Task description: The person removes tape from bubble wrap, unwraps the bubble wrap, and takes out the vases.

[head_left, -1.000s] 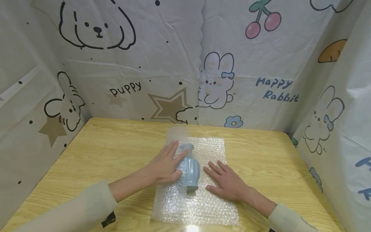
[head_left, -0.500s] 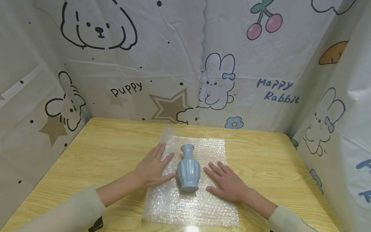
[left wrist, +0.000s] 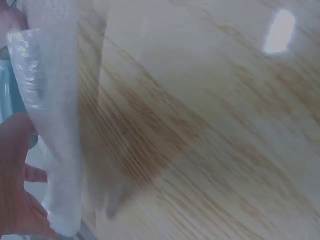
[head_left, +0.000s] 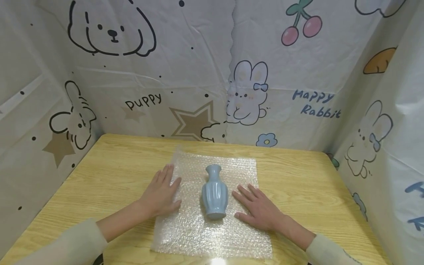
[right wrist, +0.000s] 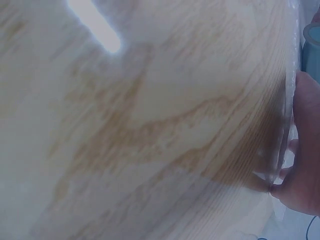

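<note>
Pale-blue ribbed ceramic-looking vase [head_left: 215, 195] lay on its side mid-sheet on clear plastic bubble wrap [head_left: 238, 241], neck to the far edge; probably steadier than standing. Left hand [head_left: 160, 195] rested spread on the left edge, right hand [head_left: 259, 207] spread by the right, apparently to pin it flat.

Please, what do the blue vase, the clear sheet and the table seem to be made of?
Vase: probably glazed ceramic, glossy, with bright highlights.
Sheet: likely plastic bubble wrap, see-through and dimpled.
Table: wood or wood-look laminate, shiny; grain fits either.
</note>
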The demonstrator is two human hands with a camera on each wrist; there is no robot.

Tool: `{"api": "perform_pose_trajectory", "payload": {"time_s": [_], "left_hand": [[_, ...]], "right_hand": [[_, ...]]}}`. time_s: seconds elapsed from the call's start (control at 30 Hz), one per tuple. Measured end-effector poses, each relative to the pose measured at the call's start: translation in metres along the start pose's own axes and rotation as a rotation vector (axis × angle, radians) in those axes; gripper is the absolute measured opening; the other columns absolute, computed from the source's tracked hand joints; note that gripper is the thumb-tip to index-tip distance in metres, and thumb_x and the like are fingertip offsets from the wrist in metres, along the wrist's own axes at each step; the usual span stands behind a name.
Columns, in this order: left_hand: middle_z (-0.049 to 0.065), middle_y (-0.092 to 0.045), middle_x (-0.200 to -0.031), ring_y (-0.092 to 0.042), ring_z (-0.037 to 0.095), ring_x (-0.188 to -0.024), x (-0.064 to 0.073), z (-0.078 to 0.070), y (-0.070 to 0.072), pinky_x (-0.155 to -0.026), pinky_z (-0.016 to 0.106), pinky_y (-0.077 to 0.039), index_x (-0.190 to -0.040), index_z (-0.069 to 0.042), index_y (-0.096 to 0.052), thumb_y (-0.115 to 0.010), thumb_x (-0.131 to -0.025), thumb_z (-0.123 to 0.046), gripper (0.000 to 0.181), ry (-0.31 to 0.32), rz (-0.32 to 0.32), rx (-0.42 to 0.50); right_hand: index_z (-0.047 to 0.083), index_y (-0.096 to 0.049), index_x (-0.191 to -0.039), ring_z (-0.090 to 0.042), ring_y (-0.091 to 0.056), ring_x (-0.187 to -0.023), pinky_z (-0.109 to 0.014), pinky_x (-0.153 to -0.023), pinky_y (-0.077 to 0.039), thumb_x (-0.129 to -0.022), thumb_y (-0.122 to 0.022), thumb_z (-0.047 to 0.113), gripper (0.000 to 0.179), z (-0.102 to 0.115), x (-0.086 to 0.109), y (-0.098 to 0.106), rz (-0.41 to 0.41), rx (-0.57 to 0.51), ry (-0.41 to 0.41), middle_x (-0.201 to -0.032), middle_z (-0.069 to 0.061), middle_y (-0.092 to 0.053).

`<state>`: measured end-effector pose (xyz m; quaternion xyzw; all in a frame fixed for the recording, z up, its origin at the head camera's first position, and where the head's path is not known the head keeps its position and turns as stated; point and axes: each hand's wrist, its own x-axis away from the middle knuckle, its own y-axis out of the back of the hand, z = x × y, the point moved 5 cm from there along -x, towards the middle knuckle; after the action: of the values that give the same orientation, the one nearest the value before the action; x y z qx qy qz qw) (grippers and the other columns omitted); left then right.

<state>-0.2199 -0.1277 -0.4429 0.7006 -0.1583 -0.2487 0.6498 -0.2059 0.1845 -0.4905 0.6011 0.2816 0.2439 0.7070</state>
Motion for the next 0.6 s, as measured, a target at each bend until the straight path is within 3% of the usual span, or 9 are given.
{"api": "perform_pose_trajectory", "payload": {"time_s": [0.17,0.37,0.5,0.6], "left_hand": [[0.041,-0.028,-0.149,-0.025,0.053,-0.140,0.0047,0.0042,-0.0014,-0.113,0.062,-0.026,-0.131,0.008,-0.056,-0.067,-0.084,-0.034,0.064,-0.073,-0.047,-0.089],[0.031,-0.041,-0.148,-0.036,0.043,-0.140,0.0080,0.0068,-0.0072,-0.115,0.054,-0.028,-0.125,0.012,-0.060,-0.063,-0.085,-0.026,0.055,-0.255,-0.051,-0.207],[0.031,-0.048,-0.141,-0.044,0.043,-0.134,0.0092,0.0047,-0.0076,-0.111,0.052,-0.036,-0.126,0.011,-0.059,-0.066,-0.087,-0.022,0.051,-0.376,-0.036,-0.224],[0.033,-0.049,-0.138,-0.047,0.046,-0.129,0.0093,0.0047,-0.0069,-0.106,0.053,-0.042,-0.126,0.012,-0.057,-0.068,-0.087,-0.018,0.050,-0.404,-0.031,-0.199]], "right_hand": [[0.012,-0.038,-0.155,-0.048,-0.027,-0.142,-0.059,-0.116,-0.021,-0.102,-0.046,0.053,0.068,0.0005,0.0000,0.0000,-0.005,0.006,0.000,-0.157,-0.018,-0.033],[0.012,-0.036,-0.155,-0.048,-0.026,-0.142,-0.058,-0.116,-0.021,-0.102,-0.045,0.054,0.068,0.0003,0.0004,0.0003,0.012,0.007,-0.010,-0.158,-0.017,-0.032],[0.012,-0.037,-0.155,-0.048,-0.026,-0.142,-0.059,-0.116,-0.021,-0.102,-0.046,0.053,0.068,0.0002,0.0008,0.0005,0.010,0.005,-0.009,-0.157,-0.018,-0.033],[0.011,-0.037,-0.155,-0.048,-0.026,-0.142,-0.059,-0.116,-0.021,-0.102,-0.045,0.053,0.068,0.0001,0.0004,0.0003,0.007,0.007,-0.004,-0.157,-0.018,-0.033]]}}
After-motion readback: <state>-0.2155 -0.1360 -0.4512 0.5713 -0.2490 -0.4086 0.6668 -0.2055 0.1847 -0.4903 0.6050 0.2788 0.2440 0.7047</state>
